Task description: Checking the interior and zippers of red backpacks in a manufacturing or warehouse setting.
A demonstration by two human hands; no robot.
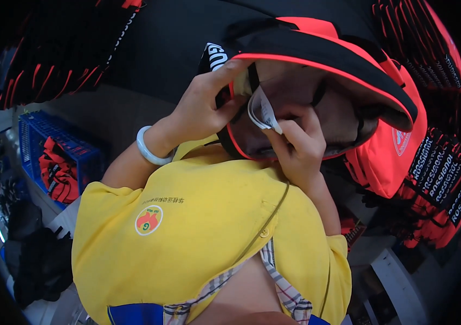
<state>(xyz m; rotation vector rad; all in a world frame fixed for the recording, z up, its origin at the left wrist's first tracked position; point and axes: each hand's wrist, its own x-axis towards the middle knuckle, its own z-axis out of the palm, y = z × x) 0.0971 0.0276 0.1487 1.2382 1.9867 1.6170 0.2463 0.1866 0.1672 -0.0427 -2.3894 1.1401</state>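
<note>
A red-and-black fabric bag (322, 47) lies with its mouth spread toward me, showing a greyish-brown lining. My left hand (200, 103) is closed on the left edge of the mouth, thumb near the red piping. A folded white label (263, 111) stands out from inside that edge. My right hand (302, 142) reaches over the lower rim and pinches the label between its fingers. The bag's far side and base are partly hidden behind the raised rim.
Piled black pieces with red edges (68, 54) lie at the far left. Below them stands a blue plastic crate (32, 132) holding red-and-black pieces (59, 170). Stacked red-and-black pieces (439, 168) fill the right side, with another stack (420, 43) farther back. The work surface (160, 40) is dark.
</note>
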